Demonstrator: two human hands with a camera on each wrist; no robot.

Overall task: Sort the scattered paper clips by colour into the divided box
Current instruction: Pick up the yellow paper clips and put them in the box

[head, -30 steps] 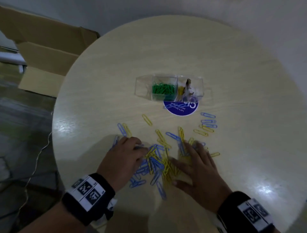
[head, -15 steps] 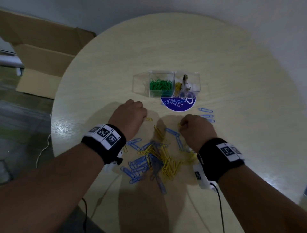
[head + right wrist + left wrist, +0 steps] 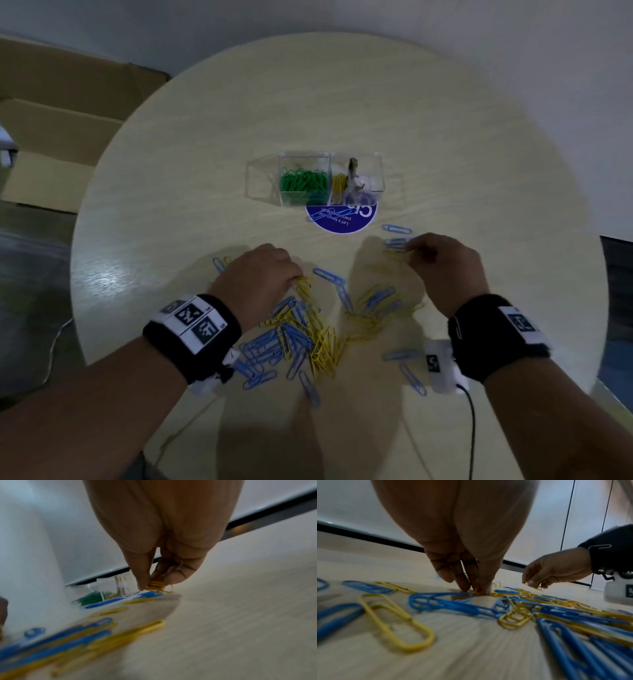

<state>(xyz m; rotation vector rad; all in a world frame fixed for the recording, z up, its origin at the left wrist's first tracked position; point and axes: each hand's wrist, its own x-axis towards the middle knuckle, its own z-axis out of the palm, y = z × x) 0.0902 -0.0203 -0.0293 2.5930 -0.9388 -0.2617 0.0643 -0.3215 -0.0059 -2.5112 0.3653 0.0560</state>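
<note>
A heap of blue and yellow paper clips (image 3: 308,335) lies on the round table near me. Beyond it stands the clear divided box (image 3: 329,181), with green clips (image 3: 301,183) in one compartment and yellow clips (image 3: 338,186) in the one to its right. My left hand (image 3: 260,277) reaches down at the heap's far left edge, fingertips (image 3: 465,588) pinching a yellow clip (image 3: 478,591) against the table. My right hand (image 3: 442,263) hovers right of the heap and pinches a small bunch of yellow clips (image 3: 156,586) between thumb and fingers.
A round blue sticker (image 3: 342,216) lies on the table (image 3: 479,171) just in front of the box. A few blue clips (image 3: 397,233) lie near the right hand. An open cardboard carton (image 3: 61,130) stands on the floor at the left. A cable (image 3: 471,428) hangs from my right wrist.
Both hands went from lying on the heap to fists farther out. Now the right hand has shifted right with yellow clips in its pinch, and the left has come back to the heap's edge.
</note>
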